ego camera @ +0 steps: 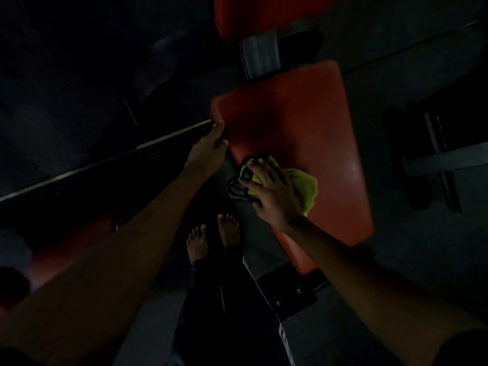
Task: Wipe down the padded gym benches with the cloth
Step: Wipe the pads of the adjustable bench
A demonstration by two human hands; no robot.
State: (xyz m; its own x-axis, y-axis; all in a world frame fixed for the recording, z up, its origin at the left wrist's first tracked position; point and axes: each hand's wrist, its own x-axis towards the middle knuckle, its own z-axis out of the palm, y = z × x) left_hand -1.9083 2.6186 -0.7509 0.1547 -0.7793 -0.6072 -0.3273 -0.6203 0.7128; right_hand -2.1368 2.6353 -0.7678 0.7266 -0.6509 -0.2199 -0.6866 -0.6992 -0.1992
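Light very low; detail is limited.

Bench: the red seat pad [303, 122] runs from upper left to lower right through the middle of the view. A second red pad [264, 14] sits beyond it at the top edge, and a grey metal bracket [260, 55] shows in the gap between the two.

Cloth: the yellow-green cloth [306, 188] lies bunched on the seat pad near its left edge. A darker patterned part of it hangs over that edge.

Your right hand [272, 191]: palm down on the cloth, fingers spread and pressing it against the pad.

Your left hand [208, 149]: at the pad's left edge, further up than the cloth. The thumb lies on the pad's top and the fingers wrap the side, so you are gripping the pad.

Below: your bare feet [229, 228] stand on the dark floor just beside the bench. A black base plate [287, 294] with bolts shows under the pad's near end. A dark frame [443, 159] stands well apart to the right.
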